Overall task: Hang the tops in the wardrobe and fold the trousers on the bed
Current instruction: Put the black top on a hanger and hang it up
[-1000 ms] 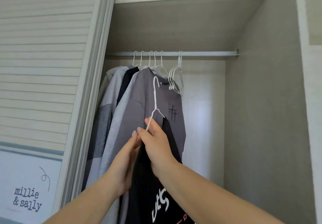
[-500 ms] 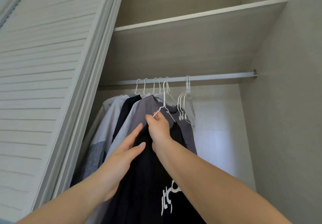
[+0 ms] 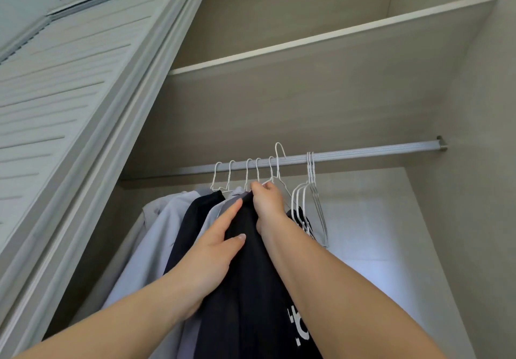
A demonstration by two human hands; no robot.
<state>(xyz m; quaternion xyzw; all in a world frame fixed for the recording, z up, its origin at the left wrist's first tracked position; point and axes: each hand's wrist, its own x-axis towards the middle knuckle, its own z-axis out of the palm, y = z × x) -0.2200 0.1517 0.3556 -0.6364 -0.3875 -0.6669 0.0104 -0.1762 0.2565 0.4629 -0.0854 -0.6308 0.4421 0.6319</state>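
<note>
White wire hanger (image 3: pixel 279 163) carrying the black printed top (image 3: pixel 251 288) pokes its hook above the silver wardrobe rail (image 3: pixel 363 153), seemingly not yet seated. The right hand (image 3: pixel 268 202) grips its neck; the left hand (image 3: pixel 215 249) presses flat, fingers straight, against the fabric. Releasing early could drop it, or snag the neighbouring hooks.

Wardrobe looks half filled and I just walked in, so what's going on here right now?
A person is hanging a black top with white print on a white wire hanger. The right hand grips the hanger at the collar, lifting its hook level with the silver metal rail, just right of the grey and dark tops hanging there; whether the hook has caught is unclear. The left hand rests flat against the black fabric. Empty white wire hangers hang further right.
</note>
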